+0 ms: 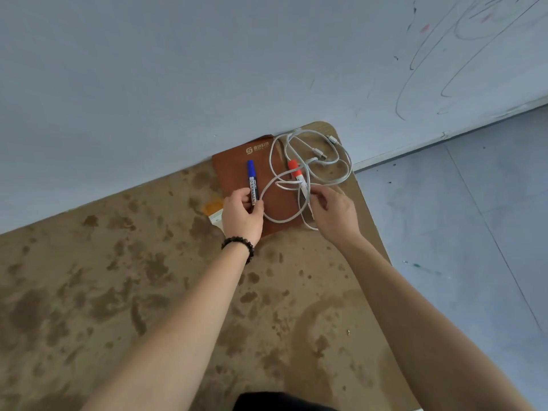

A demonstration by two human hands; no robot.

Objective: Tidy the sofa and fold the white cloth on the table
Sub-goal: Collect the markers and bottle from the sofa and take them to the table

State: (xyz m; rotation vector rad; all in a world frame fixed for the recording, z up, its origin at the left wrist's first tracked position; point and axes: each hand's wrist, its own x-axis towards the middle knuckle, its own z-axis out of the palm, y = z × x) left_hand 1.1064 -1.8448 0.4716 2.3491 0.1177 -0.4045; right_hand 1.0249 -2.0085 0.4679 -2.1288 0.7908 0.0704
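I judge this a side step of tidying: at the far right corner of the stained, mottled brown bench (148, 292), my left hand (241, 216) pinches the blue-capped permanent marker (252, 180) while my right hand (335, 212) grips the red-capped marker (295, 170) tangled with the limp white cable (308, 161). Both lie on a smooth brown leather-like notebook (237, 161) against the wall. Neither white cloth nor sofa is in view; next I'd free the cable loops and set the markers parallel.

markers: two, blue-capped marker (252, 183) in the left hand (241, 216), red-capped marker (296, 175) at the right hand (333, 213)
cables: one white cable (314, 161)
notebooks: one brown notebook (237, 167)
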